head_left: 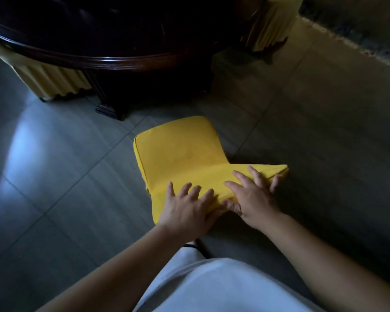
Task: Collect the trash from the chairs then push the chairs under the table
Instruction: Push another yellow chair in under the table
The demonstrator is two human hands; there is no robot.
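A chair in a bright yellow cover [180,152] stands on the floor in the middle of the view, its seat facing the dark round wooden table [95,57] and apart from it. My left hand [189,208] and my right hand [250,199] both grip the top of its backrest, fingers spread over the front and thumbs behind. The seat is bare; no trash shows on it.
Two more yellow-covered chairs stand at the table, one at the left [52,82] and one at the back right [268,23]. The table's dark pedestal foot [108,109] rests on grey floor tiles [54,176]. A dark rough wall [358,25] runs along the right.
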